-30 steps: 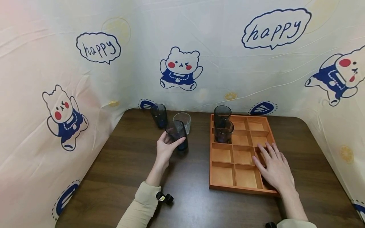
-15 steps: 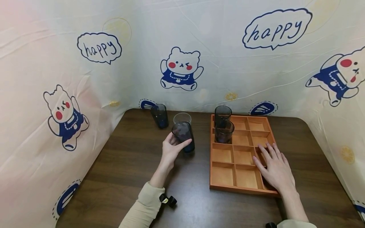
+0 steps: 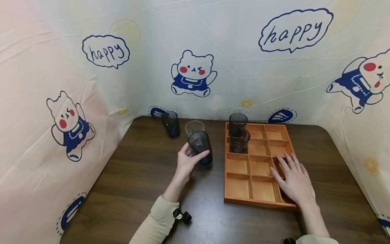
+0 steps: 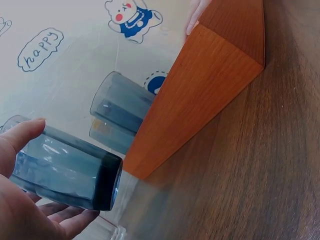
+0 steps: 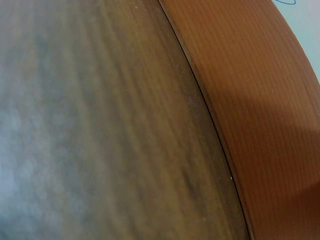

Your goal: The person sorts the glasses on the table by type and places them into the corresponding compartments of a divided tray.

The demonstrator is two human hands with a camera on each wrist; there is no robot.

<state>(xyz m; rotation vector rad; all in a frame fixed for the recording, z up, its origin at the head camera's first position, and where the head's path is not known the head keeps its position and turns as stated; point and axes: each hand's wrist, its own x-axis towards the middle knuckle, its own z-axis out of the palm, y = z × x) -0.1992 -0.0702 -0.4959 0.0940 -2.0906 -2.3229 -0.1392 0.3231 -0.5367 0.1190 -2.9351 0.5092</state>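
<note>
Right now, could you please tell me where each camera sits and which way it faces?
Head: on the head, facing forward and down at table and tray; left hand, right hand and sleeves show.
Left wrist: on that wrist, facing held glass and tray; both hands show partly.
Right wrist: on that wrist, facing table and tray; no hand shows.
Head and left wrist share the held glass.
</note>
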